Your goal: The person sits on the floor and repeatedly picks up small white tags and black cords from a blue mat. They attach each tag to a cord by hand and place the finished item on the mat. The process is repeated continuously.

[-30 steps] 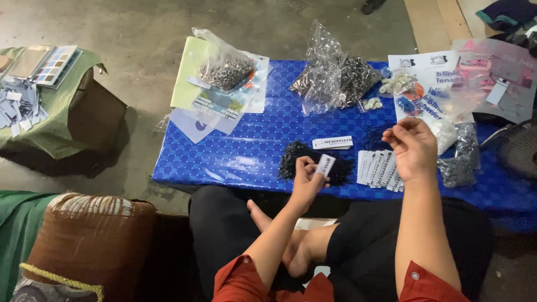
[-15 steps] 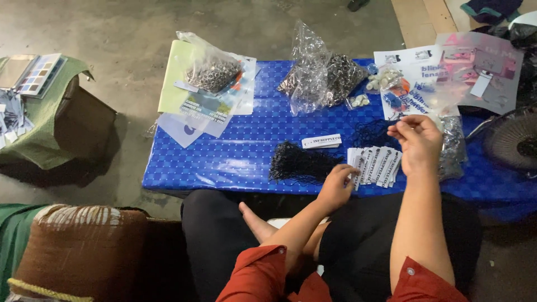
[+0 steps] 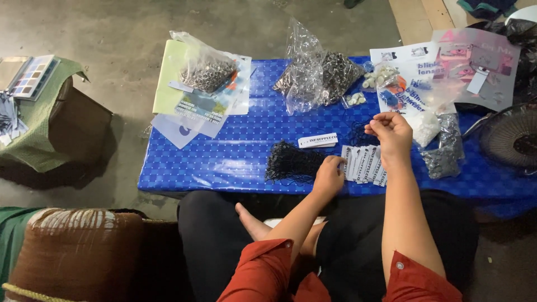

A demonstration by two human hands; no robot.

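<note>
A low table under a blue patterned cloth (image 3: 235, 156) sits on bare concrete floor (image 3: 112, 33). At its near edge the left hand (image 3: 329, 174) pinches a white tag from the row of tags (image 3: 363, 163); just beyond it, the right hand (image 3: 391, 133) is raised, fingertips pinched on thin black string (image 3: 358, 134).

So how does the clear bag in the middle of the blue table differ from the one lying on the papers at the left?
The middle bag stands taller, its crumpled top sticking up; the left bag lies lower, on papers. The middle bag's contents look darker and spread wider; the left bag's form a smaller, paler heap. Both are clear plastic holding small metallic pieces.
</note>
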